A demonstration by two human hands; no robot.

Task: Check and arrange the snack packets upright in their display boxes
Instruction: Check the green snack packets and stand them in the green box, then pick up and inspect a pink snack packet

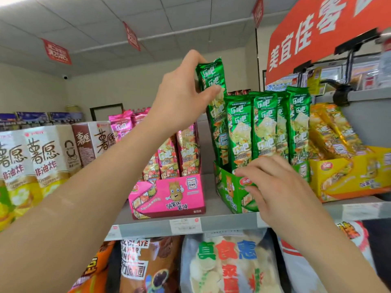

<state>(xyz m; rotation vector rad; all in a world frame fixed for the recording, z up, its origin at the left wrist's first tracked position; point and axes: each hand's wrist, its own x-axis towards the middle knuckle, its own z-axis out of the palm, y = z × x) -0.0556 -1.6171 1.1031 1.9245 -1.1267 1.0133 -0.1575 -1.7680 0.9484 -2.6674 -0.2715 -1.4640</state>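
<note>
Care is needed: the green packet (211,81), pinched near its top by the left hand (182,96), stands higher than its neighbours (264,127) at the left end of the green box (230,193). It is best pressed straight down while the box is steadied by the right hand (273,187), whose fingers are laid loosely on its front and grip nothing.

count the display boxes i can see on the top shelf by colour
pink box: 1
green box: 1
yellow box: 1
total: 3
</note>
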